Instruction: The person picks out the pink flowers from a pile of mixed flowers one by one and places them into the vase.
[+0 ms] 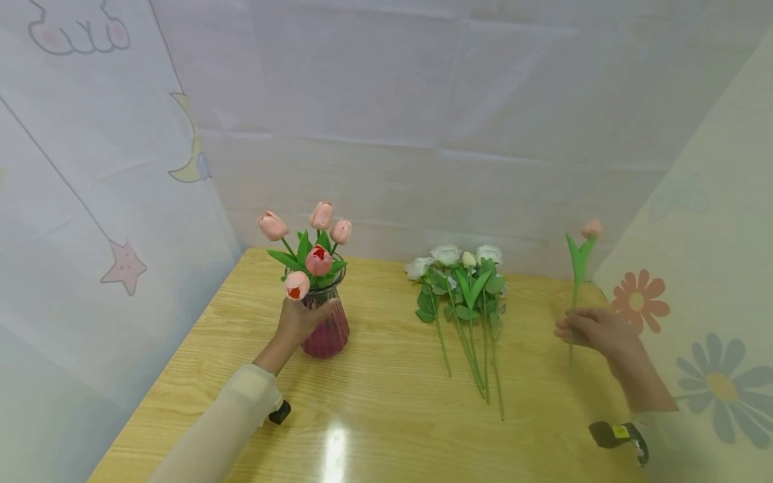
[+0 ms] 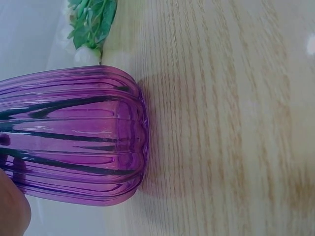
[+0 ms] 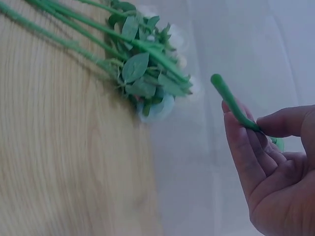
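Note:
My left hand (image 1: 298, 325) grips the upper part of a ribbed purple glass vase (image 1: 329, 333), thumb across its front. The vase stands upright on the table, and several pink tulips (image 1: 319, 260) with green leaves rise from its mouth. Through the glass in the left wrist view, dark stems show inside the vase (image 2: 74, 142). Off to the right, my right hand (image 1: 598, 330) holds up a single pink tulip (image 1: 580, 260), its bloom on top. Thumb and fingers pinch its green stem (image 3: 229, 97) in the right wrist view, the cut end sticking out past them.
White roses (image 1: 447, 255) with green leaves and long stems (image 1: 474, 349) lie on the wooden table (image 1: 386, 429) between the hands, blooms toward the back. A printed cloth backdrop (image 1: 374, 100) rises behind the table and along both sides.

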`<control>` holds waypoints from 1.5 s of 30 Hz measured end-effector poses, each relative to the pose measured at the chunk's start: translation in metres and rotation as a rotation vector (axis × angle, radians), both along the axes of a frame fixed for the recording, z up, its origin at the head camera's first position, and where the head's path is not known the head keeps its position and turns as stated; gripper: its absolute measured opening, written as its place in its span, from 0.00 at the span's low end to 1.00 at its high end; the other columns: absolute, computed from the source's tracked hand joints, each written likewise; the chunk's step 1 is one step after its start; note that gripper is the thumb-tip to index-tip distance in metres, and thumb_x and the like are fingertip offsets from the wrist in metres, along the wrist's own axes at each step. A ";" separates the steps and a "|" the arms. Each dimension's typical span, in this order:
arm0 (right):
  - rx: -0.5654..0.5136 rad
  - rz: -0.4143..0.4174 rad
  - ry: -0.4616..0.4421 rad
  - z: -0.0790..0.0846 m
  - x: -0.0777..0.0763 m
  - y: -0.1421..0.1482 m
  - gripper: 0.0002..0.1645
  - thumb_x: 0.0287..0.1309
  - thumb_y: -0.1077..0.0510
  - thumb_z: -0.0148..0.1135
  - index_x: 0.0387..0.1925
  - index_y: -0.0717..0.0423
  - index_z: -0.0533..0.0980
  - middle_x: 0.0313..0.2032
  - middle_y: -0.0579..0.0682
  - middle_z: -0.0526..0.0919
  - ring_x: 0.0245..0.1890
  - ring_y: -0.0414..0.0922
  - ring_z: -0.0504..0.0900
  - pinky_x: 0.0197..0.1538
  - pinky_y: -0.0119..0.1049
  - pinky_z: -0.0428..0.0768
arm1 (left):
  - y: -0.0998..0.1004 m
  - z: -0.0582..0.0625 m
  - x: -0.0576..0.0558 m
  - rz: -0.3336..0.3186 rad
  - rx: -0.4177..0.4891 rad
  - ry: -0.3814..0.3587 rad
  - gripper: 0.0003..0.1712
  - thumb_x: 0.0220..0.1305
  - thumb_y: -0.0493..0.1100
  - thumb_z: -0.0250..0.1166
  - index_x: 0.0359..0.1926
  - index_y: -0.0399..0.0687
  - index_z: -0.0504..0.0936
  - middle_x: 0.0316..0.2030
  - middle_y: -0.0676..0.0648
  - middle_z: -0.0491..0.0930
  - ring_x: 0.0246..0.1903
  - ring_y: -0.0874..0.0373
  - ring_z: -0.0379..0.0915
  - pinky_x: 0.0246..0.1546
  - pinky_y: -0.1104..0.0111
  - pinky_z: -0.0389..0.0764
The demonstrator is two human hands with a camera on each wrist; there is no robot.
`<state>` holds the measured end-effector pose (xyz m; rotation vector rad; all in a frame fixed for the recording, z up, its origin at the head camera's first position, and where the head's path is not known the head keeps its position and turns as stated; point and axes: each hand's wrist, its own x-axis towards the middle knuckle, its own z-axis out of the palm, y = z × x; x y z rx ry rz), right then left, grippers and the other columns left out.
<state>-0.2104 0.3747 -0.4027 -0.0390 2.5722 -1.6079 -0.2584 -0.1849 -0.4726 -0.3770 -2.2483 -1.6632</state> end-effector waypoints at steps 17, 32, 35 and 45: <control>-0.208 0.005 0.134 0.025 -0.002 -0.054 0.18 0.73 0.60 0.57 0.53 0.72 0.69 0.35 0.43 0.89 0.35 0.38 0.89 0.43 0.28 0.85 | 0.000 0.001 0.001 0.000 -0.005 -0.027 0.41 0.58 0.36 0.74 0.69 0.39 0.64 0.60 0.35 0.75 0.61 0.41 0.72 0.65 0.47 0.71; -0.132 -0.026 0.148 0.043 -0.013 -0.101 0.24 0.74 0.56 0.56 0.57 0.76 0.67 0.37 0.42 0.89 0.38 0.37 0.88 0.47 0.37 0.85 | 0.001 0.003 0.002 0.014 0.010 -0.020 0.41 0.57 0.37 0.75 0.68 0.40 0.65 0.61 0.37 0.75 0.63 0.43 0.70 0.66 0.48 0.69; -0.121 -0.021 0.150 0.048 -0.015 -0.109 0.24 0.75 0.56 0.55 0.57 0.75 0.67 0.37 0.44 0.89 0.39 0.38 0.88 0.48 0.37 0.85 | 0.001 0.004 0.002 0.010 0.017 -0.017 0.42 0.57 0.36 0.76 0.69 0.40 0.64 0.62 0.36 0.74 0.64 0.41 0.70 0.67 0.47 0.68; -0.183 0.006 0.178 0.063 -0.019 -0.146 0.18 0.74 0.56 0.56 0.53 0.69 0.69 0.38 0.48 0.88 0.39 0.41 0.88 0.46 0.35 0.86 | 0.010 0.035 0.024 0.014 -0.044 -0.065 0.39 0.60 0.33 0.71 0.68 0.30 0.62 0.62 0.29 0.71 0.64 0.35 0.68 0.67 0.44 0.68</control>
